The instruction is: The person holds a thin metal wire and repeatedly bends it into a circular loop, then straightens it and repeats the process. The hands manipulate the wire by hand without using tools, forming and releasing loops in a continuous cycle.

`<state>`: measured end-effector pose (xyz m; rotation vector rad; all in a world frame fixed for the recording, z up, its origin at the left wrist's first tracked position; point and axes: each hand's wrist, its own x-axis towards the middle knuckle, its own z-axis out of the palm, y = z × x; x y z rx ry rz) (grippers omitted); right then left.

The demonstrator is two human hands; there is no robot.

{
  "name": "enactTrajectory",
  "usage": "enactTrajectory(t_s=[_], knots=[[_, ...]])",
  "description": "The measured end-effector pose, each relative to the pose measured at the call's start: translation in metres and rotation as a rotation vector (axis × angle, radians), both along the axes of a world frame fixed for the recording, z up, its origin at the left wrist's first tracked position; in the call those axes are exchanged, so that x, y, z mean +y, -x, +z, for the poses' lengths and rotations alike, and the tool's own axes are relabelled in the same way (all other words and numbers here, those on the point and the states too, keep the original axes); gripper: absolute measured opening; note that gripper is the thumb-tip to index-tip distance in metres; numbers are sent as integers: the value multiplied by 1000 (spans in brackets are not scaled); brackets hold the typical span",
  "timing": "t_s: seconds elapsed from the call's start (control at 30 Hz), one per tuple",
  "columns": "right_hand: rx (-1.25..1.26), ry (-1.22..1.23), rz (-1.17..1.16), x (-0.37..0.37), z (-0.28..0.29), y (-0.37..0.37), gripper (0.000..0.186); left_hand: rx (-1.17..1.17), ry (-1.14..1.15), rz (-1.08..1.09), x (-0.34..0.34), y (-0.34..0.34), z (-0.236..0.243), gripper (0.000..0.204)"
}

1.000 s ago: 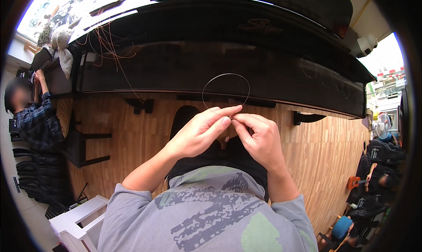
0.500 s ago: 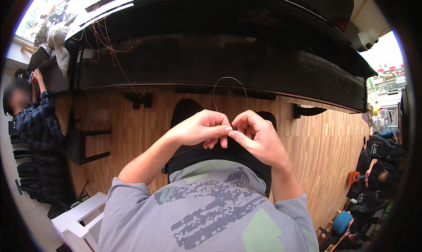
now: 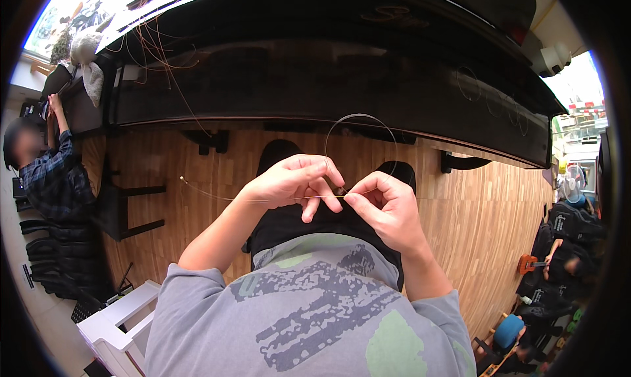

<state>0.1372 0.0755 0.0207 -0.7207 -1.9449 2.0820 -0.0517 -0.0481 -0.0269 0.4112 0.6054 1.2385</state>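
My right hand pinches a thin wire, which rises in a round loop above the fingers and has a straighter length trailing left to a small pale end. My left hand is beside it, fingers apart and bent, with the wire crossing at them; I cannot tell exactly which fingers it touches. Both hands are over my lap, in front of a black piano. Loose copper-coloured wires hang over its left part, and faint wire coils lie at its right.
At left a person works at the piano's end beside a black bench; a white stand is lower left. At right are black bags, a fan, an orange small guitar and another person's arm.
My left hand has gone from closed against the right to spread fingers. The loop has shifted right and the trailing length now stretches out leftward. My right hand still pinches the wire.
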Motion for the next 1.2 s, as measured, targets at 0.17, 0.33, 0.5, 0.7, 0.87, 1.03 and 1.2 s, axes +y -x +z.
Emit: enactTrajectory(t_s=[0.17, 0.33, 0.5, 0.7, 0.87, 1.03, 1.2], knots=[[143, 176, -142, 3, 7, -2, 10, 402, -16, 314, -11, -16, -16, 35], [140, 165, -160, 1, 4, 4, 12, 387, -313, 649, -8, -22, 8, 54], [100, 111, -154, -2, -3, 8, 11, 370, -338, 857, -3, -5, 29, 39], [68, 82, -129, -4, -8, 12, 10, 951, -156, 639, -9, -9, 59, 77], [31, 11, -121, -12, -8, 14, 10, 1174, -42, 659, 2, -22, 62, 59], [83, -229, -110, -17, -14, 14, 10, 1404, 109, 661, 12, -30, 73, 31], [107, -340, -120, -19, -11, 12, 10, 1453, 78, 726, 13, -28, 67, 29]])
